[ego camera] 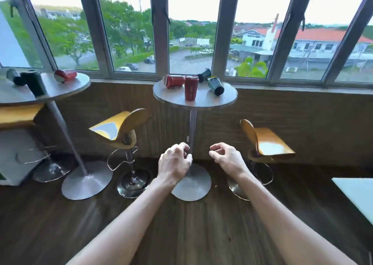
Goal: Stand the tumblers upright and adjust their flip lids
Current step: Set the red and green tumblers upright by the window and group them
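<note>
On the round bar table (220,101) ahead, one red tumbler (190,90) stands upright. Beside it to the left a second red tumbler (173,81) lies on its side. Two dark green tumblers (216,86) (204,74) lie tipped over at the right and back. The left table (50,91) carries a red tumbler on its side (65,75), an upright dark tumbler (33,83) and another dark one lying down (14,77). My left hand (174,163) and my right hand (228,156) hover low in front of the middle table, fingers loosely curled, holding nothing.
Two wooden bar stools (119,129) (268,141) flank the middle table's pole (192,129). A window wall runs behind the tables. A white surface edge (355,194) shows at the right, a white box (14,155) at the left. The floor is dark wood.
</note>
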### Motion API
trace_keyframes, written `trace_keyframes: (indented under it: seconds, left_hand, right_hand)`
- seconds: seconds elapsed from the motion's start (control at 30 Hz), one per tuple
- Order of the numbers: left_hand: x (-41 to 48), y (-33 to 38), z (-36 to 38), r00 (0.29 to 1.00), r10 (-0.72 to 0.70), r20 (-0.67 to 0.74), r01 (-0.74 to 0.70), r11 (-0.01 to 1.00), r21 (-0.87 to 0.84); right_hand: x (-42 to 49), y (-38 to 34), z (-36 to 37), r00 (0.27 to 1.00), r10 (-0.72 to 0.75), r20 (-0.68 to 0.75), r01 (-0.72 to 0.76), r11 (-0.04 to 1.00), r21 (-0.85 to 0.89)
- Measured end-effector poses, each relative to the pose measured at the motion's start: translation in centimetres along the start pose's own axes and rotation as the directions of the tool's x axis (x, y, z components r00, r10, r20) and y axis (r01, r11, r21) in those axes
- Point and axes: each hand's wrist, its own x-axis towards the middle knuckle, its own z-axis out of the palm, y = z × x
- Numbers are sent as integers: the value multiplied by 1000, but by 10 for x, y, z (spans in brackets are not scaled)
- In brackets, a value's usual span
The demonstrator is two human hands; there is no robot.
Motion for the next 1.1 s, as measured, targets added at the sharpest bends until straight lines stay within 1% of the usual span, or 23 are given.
trace_keyframes:
  seconds: [0.1,0.23,0.33,0.47,0.57,0.67,0.77,0.83,0.93,1.03,1.1]
  left_hand:
    - [60,-3,5,1000,15,-13,-15,1000,13]
    - [144,-9,16,999,29,-19,-29,999,16]
    - [212,-13,25,998,43,-49,-41,999,30]
    - [305,-25,36,994,49,-100,-47,999,13]
    - [366,-37,39,993,34,-114,-34,999,2]
    - [423,-53,41,992,23,-126,-22,1000,8]
    - [477,-76,48,991,16,-131,-13,999,29]
    - [510,-95,58,992,34,-121,-31,999,25]
    - [558,-121,75,988,91,-127,-84,995,60]
    - [602,-144,88,972,191,-135,-172,976,136]
    - [626,-159,94,961,243,-132,-223,963,150]
  right_hand:
    - [62,-10,-1,1000,-18,-8,18,1000,25]
    - [151,-20,-3,997,-55,-53,58,997,49]
    - [223,-27,-3,985,-126,-113,132,990,48]
    - [329,-36,7,951,-225,-213,244,967,68]
    - [405,-46,17,927,-249,-281,269,962,34]
    - [464,-58,25,914,-274,-300,281,959,-19]
    - [507,-59,36,924,-271,-271,261,962,-75]
    - [529,-57,45,925,-279,-257,261,960,-102]
    - [552,-60,54,909,-289,-300,255,955,-150]
    - [562,-63,63,896,-250,-367,227,968,-106]
    - [560,-64,69,892,-211,-401,197,978,-76]
